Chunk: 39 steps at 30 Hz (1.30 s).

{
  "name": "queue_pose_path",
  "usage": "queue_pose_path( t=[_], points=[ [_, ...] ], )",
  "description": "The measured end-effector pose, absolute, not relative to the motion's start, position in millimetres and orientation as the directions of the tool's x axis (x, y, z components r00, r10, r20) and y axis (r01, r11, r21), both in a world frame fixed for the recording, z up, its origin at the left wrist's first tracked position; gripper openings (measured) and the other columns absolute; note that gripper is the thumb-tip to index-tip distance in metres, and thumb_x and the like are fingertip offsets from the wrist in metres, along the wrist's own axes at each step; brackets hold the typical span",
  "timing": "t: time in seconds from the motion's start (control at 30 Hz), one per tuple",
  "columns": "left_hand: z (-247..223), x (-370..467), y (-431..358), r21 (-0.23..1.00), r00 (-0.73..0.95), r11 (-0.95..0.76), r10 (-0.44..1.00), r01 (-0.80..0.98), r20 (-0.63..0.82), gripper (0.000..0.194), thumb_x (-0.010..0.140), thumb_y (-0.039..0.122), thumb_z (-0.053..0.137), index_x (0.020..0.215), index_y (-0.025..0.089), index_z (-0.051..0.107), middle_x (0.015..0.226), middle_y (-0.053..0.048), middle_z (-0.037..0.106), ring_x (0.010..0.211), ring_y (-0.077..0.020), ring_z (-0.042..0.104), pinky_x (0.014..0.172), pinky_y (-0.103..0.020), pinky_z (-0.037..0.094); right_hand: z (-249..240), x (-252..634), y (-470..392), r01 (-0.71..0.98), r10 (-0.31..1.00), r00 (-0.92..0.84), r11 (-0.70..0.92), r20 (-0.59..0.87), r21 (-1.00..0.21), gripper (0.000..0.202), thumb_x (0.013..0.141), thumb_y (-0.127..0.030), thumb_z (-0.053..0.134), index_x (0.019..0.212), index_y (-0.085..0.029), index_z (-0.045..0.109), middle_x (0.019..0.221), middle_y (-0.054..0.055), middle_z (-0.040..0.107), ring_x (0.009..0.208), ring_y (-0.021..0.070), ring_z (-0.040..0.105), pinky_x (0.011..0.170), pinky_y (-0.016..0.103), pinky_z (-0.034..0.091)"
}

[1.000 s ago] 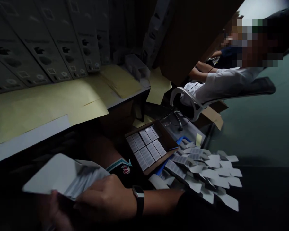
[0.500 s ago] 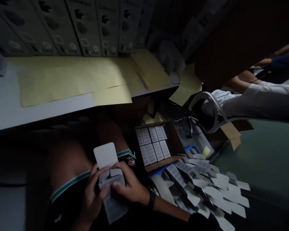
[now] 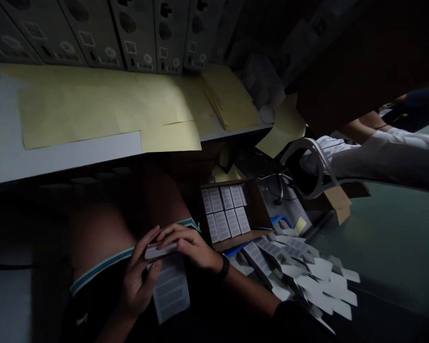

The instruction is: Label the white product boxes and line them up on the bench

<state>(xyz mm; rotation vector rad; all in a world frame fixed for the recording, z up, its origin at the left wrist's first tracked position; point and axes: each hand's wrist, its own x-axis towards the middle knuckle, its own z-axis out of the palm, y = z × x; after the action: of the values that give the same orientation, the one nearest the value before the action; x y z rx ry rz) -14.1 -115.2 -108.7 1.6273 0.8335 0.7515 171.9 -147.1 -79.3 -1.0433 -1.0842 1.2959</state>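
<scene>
At the far left, the pale tabletop [image 3: 3, 138] reaches in under a row of tall printed boxes [image 3: 96, 43], with yellow sheets [image 3: 93, 105] spread along it in front of them. Below, above the person's lap in dark shorts [image 3: 103, 286] with a teal and white trim, the left hand [image 3: 137, 283] grips one side of a small box [image 3: 171, 288], its fingers bent behind the top end and its thumb on the near side, clamped on the box. The box is tilted, its printed, labelled face showing beneath the hands. The right hand [image 3: 196, 247], with a dark band [image 3: 224, 266] on its wrist, closes on the top end from the other side, its fingers lying over the edge. Just beyond it, an open carton [image 3: 260, 205] holds two rows of small printed boxes [image 3: 221, 224], set close together. Above the carton, a translucent container [image 3: 262, 81] stands near the tabletop's end. Next to the carton on the right, open boxes [image 3: 318, 286] lie in a heap, pale flaps sticking out, beside a blue edge [image 3: 280, 220]. Farther right, another person's white sleeve [image 3: 396, 152] extends behind a chair armrest [image 3: 318, 152].
</scene>
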Motion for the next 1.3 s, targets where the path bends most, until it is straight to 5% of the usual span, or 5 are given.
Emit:
queue_pose_path(
  t=[0.17, 0.43, 0.67, 1.1, 1.3],
  points=[
    [-112.4, -9.5, -123.1, 0.992, 0.477, -0.08, 0.871, -0.096, 0.117, 0.02, 0.092, 0.015, 0.056, 0.099, 0.029, 0.043, 0.116, 0.002, 0.067, 0.123, -0.0187, 0.062, 0.108, -0.042, 0.05, -76.7, 176.8, -155.7, -0.095, 0.996, -0.05, 0.074, 0.079, -0.993, 0.039, 0.092, -0.053, 0.061, 0.104, -0.017, 0.071, 0.109, 0.009, 0.059, 0.108, 0.0205, 0.061, 0.1, 0.042, 0.048],
    [-104.3, -17.2, -110.9, 0.998, 0.542, 0.0, 0.839, 0.066, -0.036, 0.032, 0.089, 0.047, 0.059, 0.108, 0.022, 0.061, 0.12, -0.008, 0.064, 0.121, -0.0234, 0.06, 0.104, -0.037, 0.052, -75.0, 176.6, -157.8, -0.007, 0.995, -0.038, 0.089, 0.089, -0.996, 0.029, 0.09, -0.041, 0.066, 0.106, -0.017, 0.071, 0.112, 0.009, 0.062, 0.108, 0.0195, 0.062, 0.099, 0.039, 0.05],
    [-91.0, -16.8, -106.2, 0.995, 0.501, -0.045, 0.865, 0.093, -0.008, 0.009, 0.089, 0.024, 0.062, 0.097, 0.021, 0.063, 0.11, -0.003, 0.068, 0.108, -0.0163, 0.066, 0.096, -0.028, 0.054, -74.6, 168.7, -159.3, 0.003, 0.988, 0.074, 0.135, 0.135, -0.991, 0.024, 0.09, -0.031, 0.067, 0.109, -0.017, 0.07, 0.11, 0.01, 0.067, 0.105, 0.0192, 0.065, 0.095, 0.038, 0.053],
    [-93.1, -22.3, -105.6, 0.933, 0.721, -0.36, 0.643, -0.016, 0.26, 0.028, 0.096, 0.022, 0.054, 0.122, 0.026, 0.063, 0.128, -0.008, 0.061, 0.131, -0.0231, 0.054, 0.111, -0.044, 0.048, -69.8, 189.8, -178.3, 0.084, 0.99, -0.133, 0.063, 0.052, -0.994, 0.034, 0.1, -0.031, 0.047, 0.128, -0.03, 0.066, 0.135, 0.008, 0.056, 0.129, 0.0239, 0.051, 0.11, 0.048, 0.04],
    [-95.0, -24.0, -119.1, 0.983, 0.689, -0.155, 0.723, 0.098, 0.046, 0.021, 0.089, 0.033, 0.066, 0.11, 0.029, 0.067, 0.145, -0.005, 0.051, 0.135, -0.0238, 0.052, 0.112, -0.04, 0.048, -72.0, 189.3, -181.3, 0.06, 0.977, -0.212, 0.011, -0.002, -0.998, 0.042, 0.095, -0.048, 0.055, 0.132, -0.029, 0.064, 0.142, 0.01, 0.051, 0.136, 0.0286, 0.046, 0.114, 0.051, 0.036]
  ],
)
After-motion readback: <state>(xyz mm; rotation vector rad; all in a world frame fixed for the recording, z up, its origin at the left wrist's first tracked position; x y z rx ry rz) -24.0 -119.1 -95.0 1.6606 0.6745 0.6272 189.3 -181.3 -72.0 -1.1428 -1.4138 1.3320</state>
